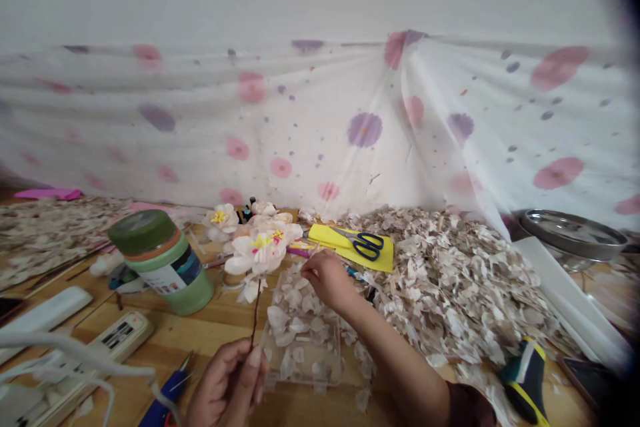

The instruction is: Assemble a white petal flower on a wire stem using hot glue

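My left hand (230, 380) is closed, thumb and fingers pinching the thin dark stem of an artificial flower (263, 250). The flower stands upright above the hand, with pale whitish petals and yellow and pink bits at its centre. To the right of the flower is my right hand (330, 278), its fingertips drawn together; whatever they may hold is too small to make out. Below that hand lies a clear plastic tray (305, 373) with loose pale petals in it.
A green jar (185, 280) stands on the left, near a power strip (115, 353) with white cables. Black scissors (367, 245) lie on yellow paper (320, 233). A large heap of dry petals (450, 280) covers the right. A metal bowl (573, 237) sits far right.
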`<action>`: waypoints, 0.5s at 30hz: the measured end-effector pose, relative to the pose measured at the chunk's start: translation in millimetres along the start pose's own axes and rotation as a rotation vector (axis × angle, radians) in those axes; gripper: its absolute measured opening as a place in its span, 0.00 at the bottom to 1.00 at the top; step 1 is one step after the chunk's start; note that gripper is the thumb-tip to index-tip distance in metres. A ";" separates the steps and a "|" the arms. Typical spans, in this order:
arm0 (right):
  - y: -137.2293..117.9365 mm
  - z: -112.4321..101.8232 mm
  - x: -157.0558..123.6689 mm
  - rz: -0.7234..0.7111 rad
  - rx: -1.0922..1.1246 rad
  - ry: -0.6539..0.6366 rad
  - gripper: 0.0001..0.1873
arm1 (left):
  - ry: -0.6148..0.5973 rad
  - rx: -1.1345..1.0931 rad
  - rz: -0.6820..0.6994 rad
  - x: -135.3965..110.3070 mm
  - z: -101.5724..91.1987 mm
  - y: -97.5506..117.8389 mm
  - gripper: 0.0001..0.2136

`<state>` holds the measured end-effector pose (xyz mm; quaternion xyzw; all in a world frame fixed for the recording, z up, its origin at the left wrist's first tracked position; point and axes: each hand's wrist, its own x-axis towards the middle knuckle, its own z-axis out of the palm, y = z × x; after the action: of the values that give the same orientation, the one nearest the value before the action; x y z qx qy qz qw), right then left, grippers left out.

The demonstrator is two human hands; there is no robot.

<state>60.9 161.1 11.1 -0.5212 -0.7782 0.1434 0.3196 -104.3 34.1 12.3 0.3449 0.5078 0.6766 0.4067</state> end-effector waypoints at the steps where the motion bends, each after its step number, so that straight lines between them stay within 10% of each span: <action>1: -2.2 -3.9 -0.4 0.011 0.038 0.040 0.06 | -0.029 -0.053 -0.055 3.5 0.8 0.8 0.15; 6: -18.0 -25.9 -9.6 0.109 0.221 0.213 0.03 | -0.071 -0.169 -0.241 17.1 -2.5 -4.3 0.18; 15: -58.8 -54.5 -37.0 0.155 0.774 0.335 0.11 | -0.095 -0.117 -0.176 5.3 12.7 -1.4 0.20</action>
<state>63.3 97.2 72.0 -0.4358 -0.5632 0.3618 0.6017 -95.2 44.3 14.3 0.3062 0.4760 0.6495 0.5077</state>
